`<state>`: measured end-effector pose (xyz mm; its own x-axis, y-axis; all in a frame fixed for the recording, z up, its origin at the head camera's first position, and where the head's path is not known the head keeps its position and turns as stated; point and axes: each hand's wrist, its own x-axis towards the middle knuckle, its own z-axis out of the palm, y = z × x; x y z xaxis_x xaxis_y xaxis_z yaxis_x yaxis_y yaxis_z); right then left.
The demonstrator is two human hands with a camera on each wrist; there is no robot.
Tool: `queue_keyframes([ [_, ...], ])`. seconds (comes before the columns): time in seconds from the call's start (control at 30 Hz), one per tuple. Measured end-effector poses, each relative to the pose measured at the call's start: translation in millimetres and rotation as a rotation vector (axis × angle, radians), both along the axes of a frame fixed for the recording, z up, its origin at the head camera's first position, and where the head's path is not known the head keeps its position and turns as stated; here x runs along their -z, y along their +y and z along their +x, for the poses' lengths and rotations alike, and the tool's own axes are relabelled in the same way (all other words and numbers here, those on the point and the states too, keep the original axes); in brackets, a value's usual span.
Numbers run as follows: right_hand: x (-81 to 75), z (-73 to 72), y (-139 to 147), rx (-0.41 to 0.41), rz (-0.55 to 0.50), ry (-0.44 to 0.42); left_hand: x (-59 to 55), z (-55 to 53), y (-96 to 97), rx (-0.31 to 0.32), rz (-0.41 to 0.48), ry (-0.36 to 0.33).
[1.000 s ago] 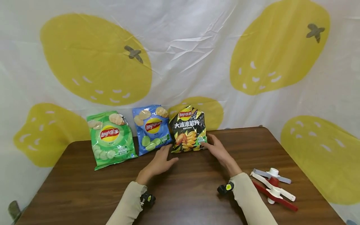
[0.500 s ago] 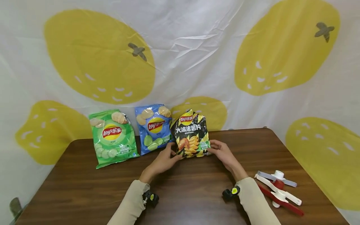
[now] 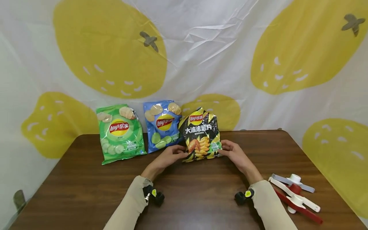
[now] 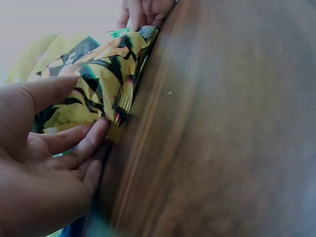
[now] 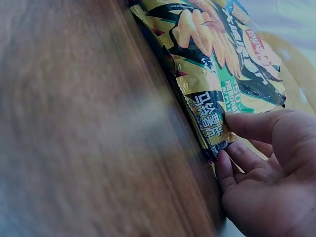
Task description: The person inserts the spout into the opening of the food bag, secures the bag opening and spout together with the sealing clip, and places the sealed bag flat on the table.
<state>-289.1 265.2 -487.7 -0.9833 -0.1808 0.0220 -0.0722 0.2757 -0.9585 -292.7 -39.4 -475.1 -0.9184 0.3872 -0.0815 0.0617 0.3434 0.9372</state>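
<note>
A black and yellow bag of potato chips (image 3: 201,135) stands at the table's back edge, leaning against the curtain. My left hand (image 3: 166,159) grips its lower left corner; in the left wrist view the thumb (image 4: 54,91) lies over the front and the fingers curl behind the lower edge. The lower right corner is pinched by my right hand (image 3: 237,158), thumb in front and fingers behind, as the right wrist view shows. Directly left of it leans a blue bag of chips (image 3: 165,127), its right edge overlapped by the black one. A green bag of chips (image 3: 120,134) leans farther left.
On the right of the brown wooden table (image 3: 184,198) lies a small pile of long bag clips, red (image 3: 309,212), white (image 3: 310,203) and grey (image 3: 307,187), close to my right sleeve. Behind the table hangs a white curtain (image 3: 201,57) with yellow lemons.
Both hands have closed in on the black bag's lower corners and taken hold of it. Its bottom has come slightly toward me. The head view has shifted a little; blue and green bags stay put.
</note>
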Motion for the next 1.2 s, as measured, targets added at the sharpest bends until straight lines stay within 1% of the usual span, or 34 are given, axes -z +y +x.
queue_keyframes([
  [0.1, -1.1, 0.4, 0.5, -0.008, 0.013, 0.007, -0.6, 1.0, 2.1, 0.013, -0.016, 0.001],
  [0.23, 0.6, 2.4, -1.7, -0.008, 0.016, 0.006, 1.3, 3.6, 2.7, 0.014, -0.033, 0.004],
  [0.33, 1.0, 3.1, -2.0, -0.005, 0.021, 0.010, 1.2, 4.4, 3.5, 0.013, -0.047, 0.024],
  [0.43, -1.5, 2.4, 1.5, -0.003, 0.041, 0.025, -0.8, 3.3, 7.3, 0.018, -0.053, 0.060],
  [0.57, -6.6, 2.6, 10.5, 0.031, 0.067, 0.029, -2.0, -0.1, 16.9, 0.056, -0.031, 0.109],
  [0.63, -8.1, 3.0, 14.5, 0.038, 0.081, 0.027, -1.3, -0.7, 20.9, 0.071, -0.016, 0.119],
  [0.73, -9.0, 2.8, 16.9, 0.032, 0.102, 0.029, 0.3, 0.1, 23.7, 0.068, 0.003, 0.134],
  [0.9, -10.1, 0.5, 14.0, 0.015, 0.124, 0.039, 1.2, 2.1, 20.4, 0.035, 0.015, 0.135],
  [1.0, -12.7, -0.6, 9.0, -0.009, 0.146, 0.045, -0.2, 3.5, 14.5, 0.020, 0.012, 0.122],
  [1.13, -17.5, 1.1, -0.1, -0.064, 0.183, 0.067, -2.7, 5.1, 5.8, 0.021, -0.011, 0.129],
  [1.2, -19.3, 3.7, -2.5, -0.085, 0.197, 0.083, -2.9, 5.2, 4.3, 0.026, -0.014, 0.139],
])
